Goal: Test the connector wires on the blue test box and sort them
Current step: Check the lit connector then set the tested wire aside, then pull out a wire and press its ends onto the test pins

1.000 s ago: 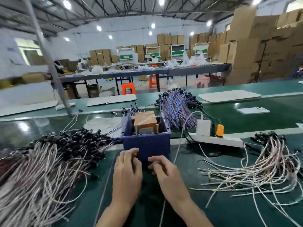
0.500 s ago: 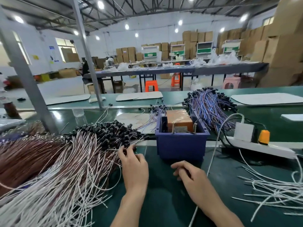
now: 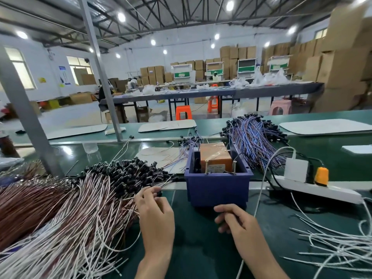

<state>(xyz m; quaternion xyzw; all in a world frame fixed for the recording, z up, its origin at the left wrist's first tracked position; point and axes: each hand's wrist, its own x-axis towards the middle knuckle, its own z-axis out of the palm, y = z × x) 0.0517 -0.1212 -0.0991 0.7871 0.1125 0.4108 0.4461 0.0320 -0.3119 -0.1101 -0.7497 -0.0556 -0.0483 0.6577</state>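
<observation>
The blue test box (image 3: 218,188) stands on the green bench straight ahead, with an orange block (image 3: 215,156) inside it. A big pile of white and brown connector wires (image 3: 80,200) with black plugs lies to its left. My left hand (image 3: 155,214) is at the pile's right edge and pinches a black plug of one wire. My right hand (image 3: 237,224) lies on the bench just in front of the box, fingers curled; I cannot tell whether it holds anything. A loose heap of white wires (image 3: 338,244) lies at the right.
A bundle of blue and purple wires (image 3: 253,137) lies behind the box. A white power strip (image 3: 322,188) with a white adapter and an orange plug sits to the right. A grey steel post (image 3: 24,111) rises at the left. White mats lie on the far belt.
My left hand has gone from the front of the box left to the wire pile and taken a plug. My right hand has drawn back from the box. My view has swung left.
</observation>
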